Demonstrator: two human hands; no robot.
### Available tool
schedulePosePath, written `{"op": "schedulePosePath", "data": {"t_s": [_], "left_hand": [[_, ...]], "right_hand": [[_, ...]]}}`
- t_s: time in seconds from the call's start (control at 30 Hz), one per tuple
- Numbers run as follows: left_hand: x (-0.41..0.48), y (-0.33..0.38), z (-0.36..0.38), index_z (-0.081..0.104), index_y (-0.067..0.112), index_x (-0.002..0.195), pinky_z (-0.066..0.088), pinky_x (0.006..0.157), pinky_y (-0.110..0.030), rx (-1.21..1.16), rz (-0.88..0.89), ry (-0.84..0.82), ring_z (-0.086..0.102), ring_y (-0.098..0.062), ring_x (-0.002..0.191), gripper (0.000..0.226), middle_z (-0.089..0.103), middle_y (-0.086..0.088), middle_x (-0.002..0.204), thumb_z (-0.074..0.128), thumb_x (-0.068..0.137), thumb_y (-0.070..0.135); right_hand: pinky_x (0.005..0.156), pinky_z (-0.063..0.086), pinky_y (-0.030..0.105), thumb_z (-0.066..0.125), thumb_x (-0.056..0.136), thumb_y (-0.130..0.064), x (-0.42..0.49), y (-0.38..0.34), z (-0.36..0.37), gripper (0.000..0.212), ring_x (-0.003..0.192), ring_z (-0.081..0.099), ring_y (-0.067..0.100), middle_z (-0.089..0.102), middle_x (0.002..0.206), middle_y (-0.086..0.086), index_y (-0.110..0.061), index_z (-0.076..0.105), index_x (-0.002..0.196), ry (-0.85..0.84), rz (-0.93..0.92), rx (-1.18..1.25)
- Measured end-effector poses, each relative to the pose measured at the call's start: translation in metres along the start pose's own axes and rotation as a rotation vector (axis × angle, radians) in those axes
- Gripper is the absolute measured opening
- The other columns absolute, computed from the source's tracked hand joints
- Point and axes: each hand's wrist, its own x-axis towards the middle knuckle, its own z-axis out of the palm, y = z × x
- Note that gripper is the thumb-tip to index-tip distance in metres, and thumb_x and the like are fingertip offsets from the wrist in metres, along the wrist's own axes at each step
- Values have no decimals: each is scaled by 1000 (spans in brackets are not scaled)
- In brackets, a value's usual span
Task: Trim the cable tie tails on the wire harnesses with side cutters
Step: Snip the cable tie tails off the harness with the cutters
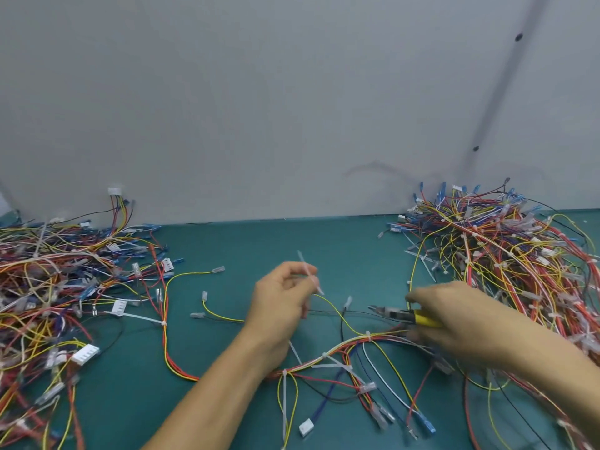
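A wire harness [341, 349] of red, yellow, black and white wires lies across the green mat in front of me, with white cable ties and long tails along it. My left hand [279, 300] is lifted above the mat and pinches a white cable tie tail [308, 271] that sticks up and left. My right hand [454, 323] grips yellow-handled side cutters [399, 315]; their dark jaws point left, a short way right of my left hand and apart from the tail.
A big heap of harnesses [65, 287] covers the mat at the left, another heap [519, 254] fills the right. A grey wall [259, 108] rises behind the mat. Loose connectors [306, 427] lie near the front edge.
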Motion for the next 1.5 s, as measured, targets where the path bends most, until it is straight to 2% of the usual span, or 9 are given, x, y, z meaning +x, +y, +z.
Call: {"op": "schedulePosePath", "data": {"t_s": [0.2, 0.33, 0.43, 0.53, 0.63, 0.8, 0.9, 1.23, 1.5], "left_hand": [[1, 18, -65, 54, 6, 76, 53, 54, -28, -159, -97, 118, 63, -19, 58, 24, 60, -6, 64, 42, 90, -10], [0, 8, -72, 53, 5, 80, 38, 46, -25, -115, -157, 91, 44, -13, 48, 19, 52, -7, 66, 43, 80, -11], [-3, 1, -78, 62, 12, 83, 36, 55, -20, 315, 48, 13, 41, -4, 53, 22, 52, 1, 72, 63, 65, 0], [-3, -9, -81, 70, 22, 102, 33, 79, -3, 972, 411, -155, 50, 5, 82, 31, 56, 11, 96, 72, 75, 7], [1, -15, -79, 68, 24, 118, 28, 90, -2, 1093, 479, -290, 52, -3, 101, 32, 52, 8, 114, 68, 86, 17], [8, -18, -81, 72, 22, 104, 32, 87, -5, 1104, 491, -385, 52, -4, 97, 16, 50, 9, 109, 65, 90, 24], [8, -18, -81, 64, 18, 89, 35, 82, -10, 1071, 489, -379, 50, -2, 88, 3, 49, 11, 97, 63, 91, 20], [12, -16, -84, 58, 26, 81, 39, 69, -9, 804, 276, -147, 57, 0, 75, 17, 64, 10, 73, 63, 90, 13], [13, -11, -87, 61, 17, 81, 34, 57, -9, 639, 232, -180, 47, 5, 54, 18, 60, 18, 61, 55, 94, 6]], "right_hand": [[70, 38, 28, 54, 88, -56, -2, -24, -18, 27, 79, 47, 14, 59, 85, -7, -29, 51, 89, 131, -34, 124], [72, 42, 34, 52, 86, -64, 18, -60, -17, 37, 86, 53, 20, 53, 81, -6, -29, 43, 79, 56, -62, 203], [72, 42, 35, 49, 88, -63, 37, -83, -14, 35, 83, 49, 22, 47, 81, -8, -30, 42, 79, 53, -14, 299], [80, 42, 36, 55, 84, -45, 51, -95, -12, 31, 95, 51, 26, 49, 95, -1, -24, 48, 106, 21, 43, 386], [88, 41, 38, 58, 76, -38, 55, -94, -10, 46, 101, 47, 26, 43, 99, -1, -21, 41, 115, -46, 51, 443], [81, 38, 32, 60, 73, -34, 56, -83, -1, 56, 98, 46, 21, 42, 98, -7, -24, 35, 123, -49, 66, 508], [73, 36, 30, 59, 73, -33, 58, -82, 4, 40, 88, 46, 18, 42, 92, -9, -27, 40, 108, -13, 57, 522], [81, 49, 39, 54, 81, -28, 62, -86, 4, 25, 100, 53, 23, 58, 102, -4, -21, 56, 104, 144, -64, 248], [81, 50, 38, 53, 81, -27, 58, -93, 2, 31, 103, 54, 26, 51, 104, -3, -27, 60, 112, 147, -123, 117]]}}
